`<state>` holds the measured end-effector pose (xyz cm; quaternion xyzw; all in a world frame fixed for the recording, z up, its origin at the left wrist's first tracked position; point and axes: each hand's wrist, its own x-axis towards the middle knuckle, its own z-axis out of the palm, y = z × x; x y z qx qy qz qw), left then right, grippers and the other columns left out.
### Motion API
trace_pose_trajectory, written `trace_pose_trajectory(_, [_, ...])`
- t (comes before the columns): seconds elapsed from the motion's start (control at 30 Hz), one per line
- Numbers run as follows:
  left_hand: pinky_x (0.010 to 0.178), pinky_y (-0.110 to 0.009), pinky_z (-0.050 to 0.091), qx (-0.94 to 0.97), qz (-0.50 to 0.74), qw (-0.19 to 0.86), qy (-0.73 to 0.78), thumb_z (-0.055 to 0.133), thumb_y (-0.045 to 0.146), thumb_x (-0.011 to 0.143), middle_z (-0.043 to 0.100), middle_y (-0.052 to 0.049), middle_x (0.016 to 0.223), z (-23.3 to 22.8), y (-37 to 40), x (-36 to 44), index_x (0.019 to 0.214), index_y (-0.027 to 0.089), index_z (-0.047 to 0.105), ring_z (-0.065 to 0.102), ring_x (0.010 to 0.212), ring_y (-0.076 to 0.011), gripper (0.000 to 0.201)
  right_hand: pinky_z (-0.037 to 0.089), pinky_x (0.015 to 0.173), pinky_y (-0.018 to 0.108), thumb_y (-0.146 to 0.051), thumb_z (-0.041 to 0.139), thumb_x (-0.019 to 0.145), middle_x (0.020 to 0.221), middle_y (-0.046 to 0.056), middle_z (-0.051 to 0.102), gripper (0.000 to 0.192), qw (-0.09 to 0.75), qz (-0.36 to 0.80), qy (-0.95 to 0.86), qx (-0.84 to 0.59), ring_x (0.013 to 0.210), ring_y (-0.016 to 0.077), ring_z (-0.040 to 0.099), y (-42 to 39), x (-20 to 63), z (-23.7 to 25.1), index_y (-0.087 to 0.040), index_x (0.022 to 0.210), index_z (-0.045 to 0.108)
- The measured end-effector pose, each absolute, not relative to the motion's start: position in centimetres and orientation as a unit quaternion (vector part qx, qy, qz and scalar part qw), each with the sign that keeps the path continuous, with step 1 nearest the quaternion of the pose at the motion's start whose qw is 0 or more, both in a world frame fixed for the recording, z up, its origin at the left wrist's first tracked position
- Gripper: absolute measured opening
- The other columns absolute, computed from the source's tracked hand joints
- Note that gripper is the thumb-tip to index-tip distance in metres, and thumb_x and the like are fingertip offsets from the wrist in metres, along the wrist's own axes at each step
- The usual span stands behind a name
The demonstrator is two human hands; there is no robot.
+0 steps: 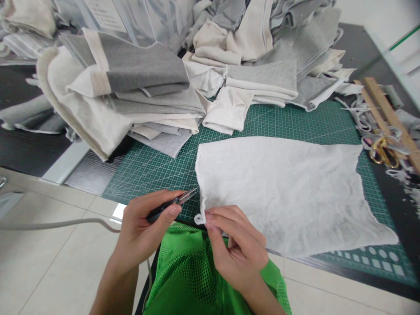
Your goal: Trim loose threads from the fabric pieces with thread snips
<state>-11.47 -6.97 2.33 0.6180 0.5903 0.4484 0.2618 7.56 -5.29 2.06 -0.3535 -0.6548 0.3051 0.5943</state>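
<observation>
A white fabric piece (288, 192) lies flat on the green cutting mat (154, 166). My left hand (144, 227) holds small thread snips (173, 203), their blades pointing right toward the fabric's near left corner. My right hand (236, 245) pinches that curled corner of the fabric at the mat's front edge. The snip tips are a short way from the fabric edge, not touching it.
Stacks of folded grey and cream fabric (138, 92) crowd the back of the table. Gold-handled scissors (382, 151), wooden rulers (390, 113) and fabric scraps lie at the right. A green mesh garment (190, 271) is below my hands. Tiled floor lies to the left.
</observation>
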Motion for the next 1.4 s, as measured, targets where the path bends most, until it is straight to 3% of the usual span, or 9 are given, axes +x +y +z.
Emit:
trace_pose_trajectory(0.23, [0.061,-0.021,0.052,0.673,0.386,0.263,0.573,0.071,0.024,0.089,0.076,0.002,0.089,3.2,-6.3,-10.8,0.114,0.028,0.074,0.069,0.072,-0.0103,0.025,0.064,0.068,0.035,0.007,0.063,0.082,0.089,0.006,0.078,0.035,0.592,0.309,-0.653,-0.357,0.08,0.0183,0.074,-5.3,7.6,1.9,-0.019,0.103,0.075])
trace_pose_trajectory(0.4, [0.057,-0.02,0.05,0.678,0.389,0.23,0.58,0.07,0.021,0.089,0.073,0.003,0.077,3.3,-6.0,-10.1,0.1,0.024,0.075,0.065,0.063,-0.0084,0.013,0.064,0.068,0.034,0.006,0.064,0.082,0.089,0.005,0.078,0.036,0.594,0.309,-0.652,-0.356,0.08,0.0182,0.074,-5.3,7.6,1.9,-0.02,0.104,0.075])
trace_pose_trajectory(0.77, [0.069,-0.023,0.057,0.63,0.438,0.246,0.592,0.071,0.023,0.088,0.079,0.0,0.101,2.3,-6.9,-11.2,0.112,0.031,0.075,0.072,0.082,-0.0132,0.025,0.064,0.067,0.034,0.007,0.064,0.082,0.089,0.006,0.078,0.035,0.597,0.317,-0.647,-0.353,0.079,0.0178,0.074,-5.3,7.5,2.0,-0.019,0.103,0.075])
trace_pose_trajectory(0.93, [0.061,-0.024,0.054,0.656,0.412,0.244,0.584,0.072,0.024,0.088,0.078,-0.001,0.094,2.5,-6.7,-11.0,0.115,0.029,0.074,0.071,0.076,-0.014,0.028,0.064,0.066,0.034,0.005,0.063,0.083,0.088,0.005,0.078,0.036,0.597,0.311,-0.648,-0.355,0.078,0.0179,0.074,-5.3,7.6,2.1,-0.021,0.105,0.075])
trace_pose_trajectory(1.1, [0.06,-0.021,0.052,0.672,0.389,0.231,0.586,0.071,0.022,0.088,0.075,0.004,0.082,3.1,-6.1,-10.4,0.103,0.027,0.075,0.067,0.066,-0.0087,0.017,0.064,0.066,0.034,0.005,0.063,0.083,0.088,0.005,0.079,0.036,0.597,0.312,-0.645,-0.361,0.077,0.0184,0.074,-5.3,7.6,2.0,-0.022,0.104,0.075])
trace_pose_trajectory(1.4, [0.067,-0.024,0.057,0.647,0.419,0.243,0.589,0.069,0.022,0.09,0.078,0.001,0.097,2.7,-6.5,-10.9,0.109,0.03,0.074,0.072,0.08,-0.0129,0.021,0.064,0.067,0.035,0.006,0.063,0.083,0.089,0.005,0.079,0.036,0.597,0.319,-0.644,-0.356,0.079,0.0181,0.074,-5.3,7.6,2.0,-0.021,0.104,0.075])
